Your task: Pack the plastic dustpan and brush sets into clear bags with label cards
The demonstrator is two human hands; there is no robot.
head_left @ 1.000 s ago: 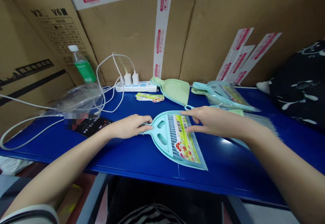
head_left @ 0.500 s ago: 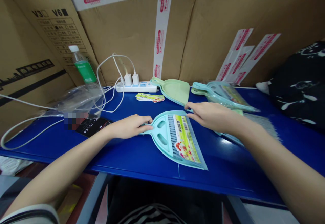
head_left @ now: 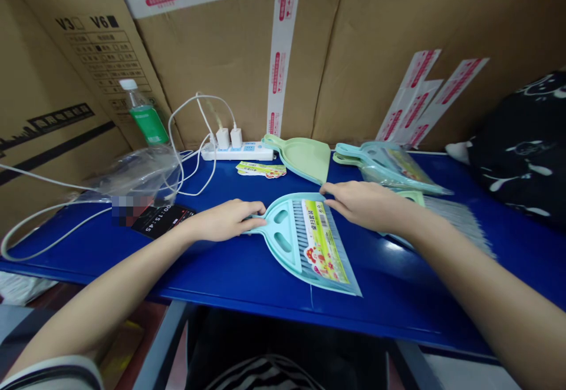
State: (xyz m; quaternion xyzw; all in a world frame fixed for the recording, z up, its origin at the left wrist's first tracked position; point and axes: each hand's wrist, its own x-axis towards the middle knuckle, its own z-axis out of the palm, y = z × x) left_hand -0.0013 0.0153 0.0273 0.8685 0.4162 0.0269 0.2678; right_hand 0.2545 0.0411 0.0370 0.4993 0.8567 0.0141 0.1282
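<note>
Two hands show, the left hand [head_left: 227, 220] and the right hand [head_left: 369, 204], both over one blue desk [head_left: 247, 272]. One blue dustpan [head_left: 305, 242] carrying one printed label [head_left: 322, 242] lies between them. One green dustpan [head_left: 305, 157] lies behind it, and one stack of bagged dustpan sets [head_left: 389, 166] sits to the right; the number in it cannot be told. One power strip [head_left: 236, 151] holds two white chargers [head_left: 229, 137]. There is one green-labelled bottle [head_left: 144, 115], one crumpled clear bag [head_left: 132, 171], one phone [head_left: 163, 219] and one loose label card [head_left: 260, 169].
</note>
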